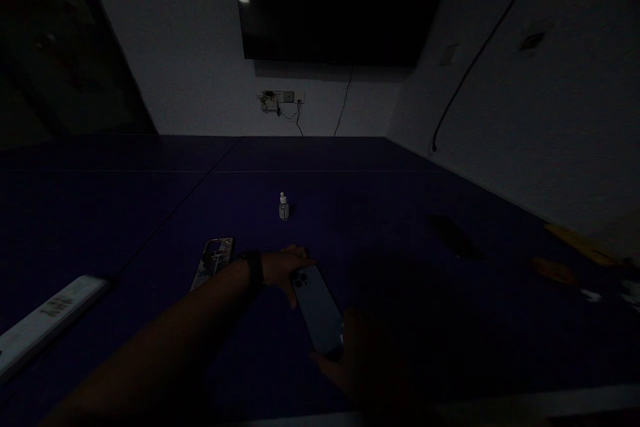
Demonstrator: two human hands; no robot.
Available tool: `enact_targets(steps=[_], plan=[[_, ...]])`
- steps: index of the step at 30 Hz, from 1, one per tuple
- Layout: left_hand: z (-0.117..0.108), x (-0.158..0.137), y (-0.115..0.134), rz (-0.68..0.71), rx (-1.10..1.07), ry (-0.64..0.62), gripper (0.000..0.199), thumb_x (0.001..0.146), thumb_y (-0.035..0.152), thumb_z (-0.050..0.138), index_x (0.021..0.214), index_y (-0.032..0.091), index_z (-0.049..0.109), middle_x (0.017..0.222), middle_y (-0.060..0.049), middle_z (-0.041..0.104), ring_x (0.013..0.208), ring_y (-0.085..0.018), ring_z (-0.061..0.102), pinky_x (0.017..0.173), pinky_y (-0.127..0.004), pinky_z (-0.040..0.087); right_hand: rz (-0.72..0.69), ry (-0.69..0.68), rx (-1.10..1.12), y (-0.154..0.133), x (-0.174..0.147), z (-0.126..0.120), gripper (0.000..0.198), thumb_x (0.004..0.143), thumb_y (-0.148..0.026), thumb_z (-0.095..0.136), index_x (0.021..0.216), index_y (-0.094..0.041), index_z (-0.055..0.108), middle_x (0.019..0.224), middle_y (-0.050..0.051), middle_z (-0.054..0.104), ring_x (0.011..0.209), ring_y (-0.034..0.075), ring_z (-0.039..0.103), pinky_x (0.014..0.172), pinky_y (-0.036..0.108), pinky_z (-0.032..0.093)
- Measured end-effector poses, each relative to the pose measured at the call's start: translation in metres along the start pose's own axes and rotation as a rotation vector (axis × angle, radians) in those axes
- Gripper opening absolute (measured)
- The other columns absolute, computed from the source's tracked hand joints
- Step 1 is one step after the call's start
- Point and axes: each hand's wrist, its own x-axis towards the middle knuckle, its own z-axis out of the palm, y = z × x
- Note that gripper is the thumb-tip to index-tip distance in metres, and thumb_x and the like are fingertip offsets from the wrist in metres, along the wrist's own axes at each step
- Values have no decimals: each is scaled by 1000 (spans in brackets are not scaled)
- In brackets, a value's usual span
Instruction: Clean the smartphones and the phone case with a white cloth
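A smartphone (319, 313) lies at a slant on the dark blue tabletop, its back and camera lenses facing up. My left hand (285, 270), with a dark band on its wrist, grips the phone's far end beside the lenses. At the near end my right hand (343, 363) holds the phone, thumb at the lower corner and the other fingers along the right edge, mostly lost in shadow. Left of my left wrist is a patterned phone case (215, 257), partly covered by my forearm. A small dropper bottle (284, 208) with a white top stands upright beyond my hands.
A long white box-like bar (50, 320) lies at the left. Toward the right are a dark flat slab (456, 237), an orange-brown item (553, 271) and a yellow object (580, 244) near the wall. A large dark screen (345, 7) hangs above wall sockets (283, 97). The room is dim.
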Motion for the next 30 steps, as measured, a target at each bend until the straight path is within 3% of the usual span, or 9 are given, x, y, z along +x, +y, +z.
enact_targets(steps=[7, 10, 13, 15, 18, 21, 25, 30], plan=[[-2, 7, -3, 45, -41, -27, 107, 47, 72, 89, 137, 22, 61, 108, -7, 58, 107, -31, 54, 97, -40, 45, -13, -152, -29, -12, 9, -8, 51, 64, -55, 83, 93, -16, 67, 87, 17, 71, 80, 37, 70, 74, 50, 55], [-5, -2, -1, 44, -55, -4, 107, 53, 69, 89, 143, 23, 54, 111, -7, 59, 110, -31, 55, 100, -42, 45, -19, -166, 40, -2, 8, -10, 49, 64, -56, 84, 92, -19, 67, 86, 15, 72, 77, 34, 71, 69, 45, 56], [-1, -22, 8, 15, -63, 64, 108, 67, 66, 82, 155, 22, 37, 126, -11, 56, 121, -33, 50, 108, -49, 39, -119, -218, 300, 23, 13, -24, 25, 85, -49, 69, 87, -24, 66, 76, 8, 72, 65, 25, 69, 60, 36, 54], [8, -39, 19, -22, -68, 131, 113, 74, 66, 77, 160, 22, 19, 138, -15, 48, 128, -36, 44, 111, -55, 35, -161, -232, 389, 43, 24, -40, 18, 94, -42, 58, 100, -27, 66, 87, 7, 74, 75, 25, 71, 67, 36, 57], [30, -58, 38, -72, -37, 286, 141, 60, 74, 82, 161, 23, -2, 151, -21, 35, 136, -44, 35, 111, -64, 33, -59, -295, 517, 63, 54, -58, 26, 100, -38, 44, 116, -24, 60, 103, 9, 72, 86, 23, 72, 72, 36, 58], [48, -63, 51, -57, -7, 354, 158, 47, 82, 82, 160, 21, -9, 158, -27, 26, 140, -51, 31, 110, -70, 30, -11, -342, 681, 68, 89, -52, 20, 93, -31, 53, 110, -20, 57, 104, 9, 70, 87, 22, 70, 76, 37, 57], [58, -59, 58, -88, 34, 389, 163, 44, 86, 80, 159, 18, -14, 158, -30, 25, 139, -54, 31, 108, -72, 31, -344, -206, 713, 62, 123, -13, 19, 81, -17, 60, 99, -20, 60, 112, 11, 66, 104, 25, 64, 89, 42, 53], [62, -57, 61, -127, 40, 403, 154, 50, 83, 79, 161, 16, -6, 157, -29, 30, 138, -54, 35, 109, -72, 31, -662, -299, 562, 64, 132, 20, 26, 87, -11, 54, 109, -18, 65, 111, 11, 70, 106, 22, 66, 95, 42, 53]])
